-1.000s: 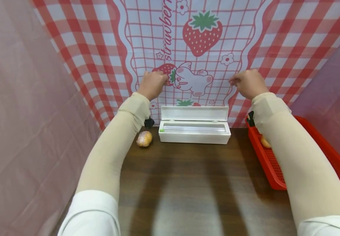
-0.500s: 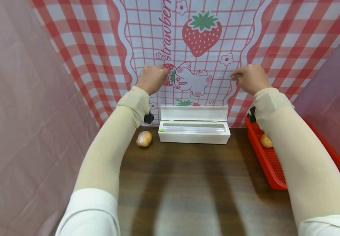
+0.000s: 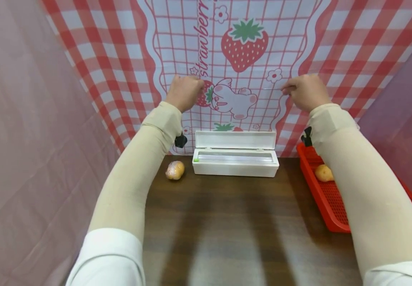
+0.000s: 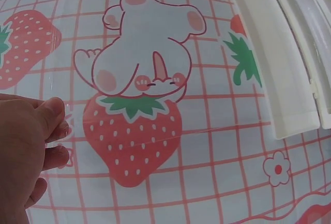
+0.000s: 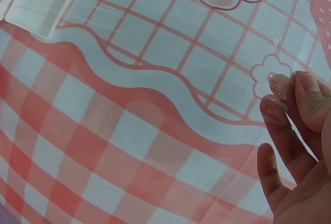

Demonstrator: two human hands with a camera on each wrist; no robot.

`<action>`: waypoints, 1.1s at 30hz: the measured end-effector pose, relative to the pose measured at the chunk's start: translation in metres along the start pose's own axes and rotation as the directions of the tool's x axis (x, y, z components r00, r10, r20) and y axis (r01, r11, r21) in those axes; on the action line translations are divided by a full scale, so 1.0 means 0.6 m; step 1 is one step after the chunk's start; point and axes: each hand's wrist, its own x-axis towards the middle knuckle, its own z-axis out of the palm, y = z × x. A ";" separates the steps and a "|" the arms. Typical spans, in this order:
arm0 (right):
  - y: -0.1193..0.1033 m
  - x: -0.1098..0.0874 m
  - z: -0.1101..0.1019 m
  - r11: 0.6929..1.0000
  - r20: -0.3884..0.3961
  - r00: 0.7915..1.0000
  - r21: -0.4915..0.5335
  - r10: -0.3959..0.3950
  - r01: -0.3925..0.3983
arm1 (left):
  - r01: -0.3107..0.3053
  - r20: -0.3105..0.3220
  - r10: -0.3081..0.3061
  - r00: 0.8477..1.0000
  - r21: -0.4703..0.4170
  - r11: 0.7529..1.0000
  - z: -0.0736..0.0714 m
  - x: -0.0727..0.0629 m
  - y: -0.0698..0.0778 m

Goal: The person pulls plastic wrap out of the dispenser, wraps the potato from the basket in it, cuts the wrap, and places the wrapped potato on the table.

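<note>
Between both raised hands stretches a sheet of clear cling film (image 3: pixel 271 89), seen as faint glints and thin edges before the strawberry-print cloth. My left hand (image 3: pixel 185 92) pinches its left side between thumb and fingers, as the left wrist view shows. At the other side, thumb and index finger of my right hand (image 5: pixel 302 115) pinch the film, which shines over the fingertips. Below and between the hands stands a white cling film dispenser (image 3: pixel 235 169), lid up, with a clear roll inside. A potato (image 3: pixel 175 170) with a glossy film-like covering lies left of it.
A red plastic basket (image 3: pixel 322 206) stands at the right, partly behind the right forearm, with a potato (image 3: pixel 323 173) in it. The brown tabletop (image 3: pixel 224 230) stretches in front of the dispenser. A printed cloth (image 3: pixel 120 59) hangs behind, with plain cloth walls at both sides.
Both hands have risen a little, and the right has drifted slightly to the right, still pinching the film. More of the potato in the basket now shows. Dispenser and wrapped potato stay put.
</note>
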 end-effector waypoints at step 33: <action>0.011 -0.194 0.012 0.907 -0.229 0.878 -0.088 -0.421 0.412 | -0.369 -0.266 0.348 0.899 -0.031 0.929 -0.021 -0.178 0.058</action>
